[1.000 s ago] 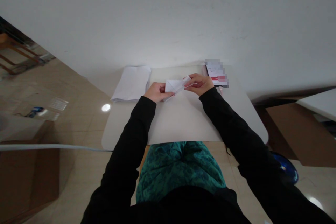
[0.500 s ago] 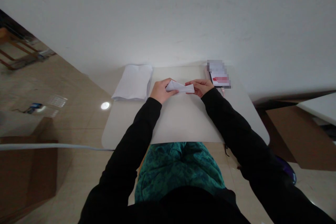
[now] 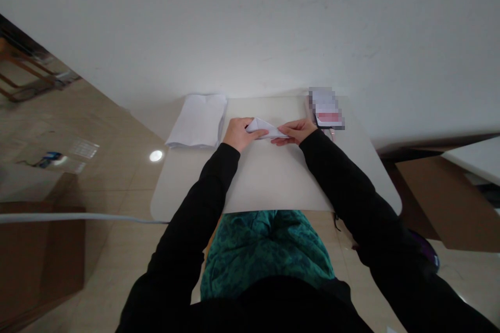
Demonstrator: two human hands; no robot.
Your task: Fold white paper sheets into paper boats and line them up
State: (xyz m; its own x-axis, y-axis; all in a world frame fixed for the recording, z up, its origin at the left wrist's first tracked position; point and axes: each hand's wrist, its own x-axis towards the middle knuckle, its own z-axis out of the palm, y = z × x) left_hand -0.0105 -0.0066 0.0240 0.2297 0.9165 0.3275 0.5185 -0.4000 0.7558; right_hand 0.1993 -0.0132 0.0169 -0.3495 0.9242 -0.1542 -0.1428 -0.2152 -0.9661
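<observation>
Moved: the folded white paper (image 3: 266, 129) has flattened out and dropped lower between the hands, and the left hand (image 3: 240, 134) and right hand (image 3: 295, 131) have drawn closer around it.
Left fingers (image 3: 250, 126): curled and nearly closed, pinching the paper's left end.
Right fingers (image 3: 282, 138): extended and close together, holding the paper's pointed right end from the near side.
Paper: a narrow triangular fold held between both hands, above the far middle of the table.
Surface: a white rounded-corner table (image 3: 187, 187), its far edge against a white wall (image 3: 250, 26).
Left of the hands: a stack of white paper sheets (image 3: 197, 120) lies near the far edge, just beyond the left hand.
Right of the hands: a pixelated card (image 3: 326, 109) rests on a dark phone (image 3: 317, 117) at the far right corner, near the right hand.
Room: beige floor tiles (image 3: 117, 177) spread left, with a cardboard box (image 3: 39, 250) and a grey cable (image 3: 78, 217); another cardboard box (image 3: 449, 203) stands right.
In the way: black sleeves (image 3: 191, 203) and a green patterned lap (image 3: 265, 255) fill the near view.
</observation>
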